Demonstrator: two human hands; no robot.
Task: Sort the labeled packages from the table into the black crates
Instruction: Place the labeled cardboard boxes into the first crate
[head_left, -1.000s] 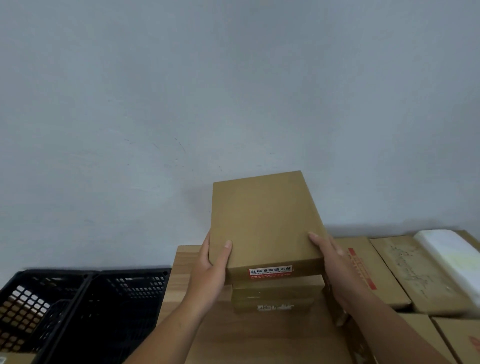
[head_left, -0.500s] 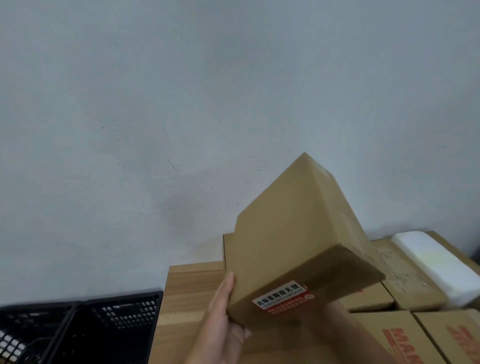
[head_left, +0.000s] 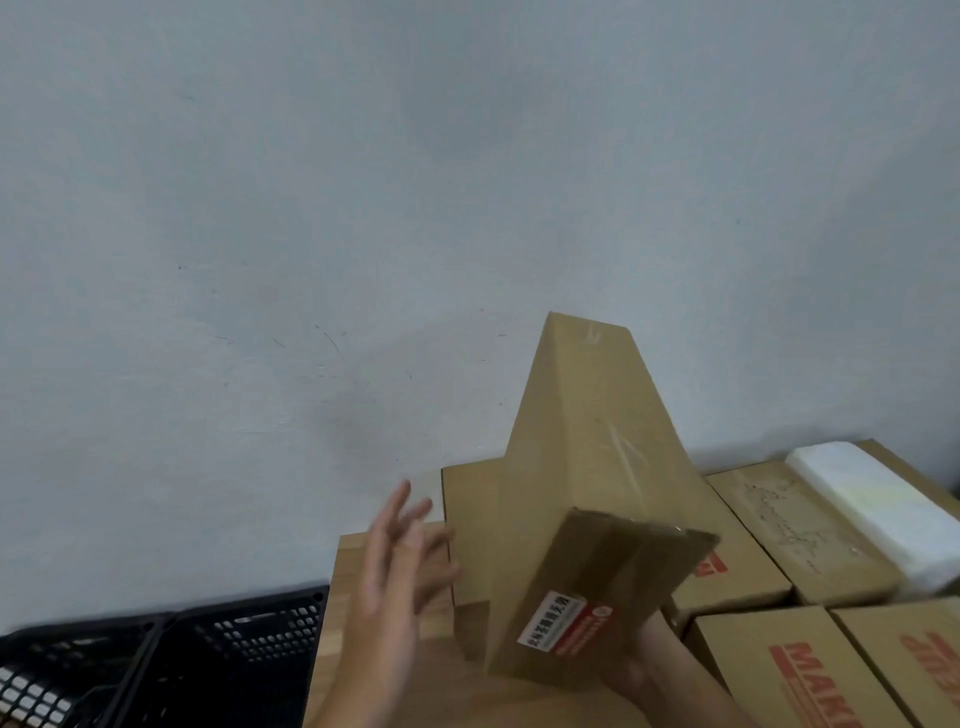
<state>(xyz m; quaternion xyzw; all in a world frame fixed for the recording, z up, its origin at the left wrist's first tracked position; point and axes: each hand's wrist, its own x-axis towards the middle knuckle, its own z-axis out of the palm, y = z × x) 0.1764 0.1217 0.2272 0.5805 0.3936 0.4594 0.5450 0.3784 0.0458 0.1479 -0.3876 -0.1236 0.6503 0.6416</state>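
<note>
My left hand (head_left: 395, 577) has let go of the package (head_left: 582, 467) and now hangs just beside its left face, fingers spread, holding nothing; my right hand (head_left: 647, 670) grips its labelled near end from below, the package tipped steeply above the counter (head_left: 340, 582) near its left edge

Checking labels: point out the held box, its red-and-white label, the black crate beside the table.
held box (head_left: 613, 441), head view, taped side face.
red-and-white label (head_left: 563, 623), head view, label centre.
black crate (head_left: 260, 631), head view, perforated far wall.

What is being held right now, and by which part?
The right hand holds the cardboard box from beneath its labelled near end; the left hand is open.
</note>
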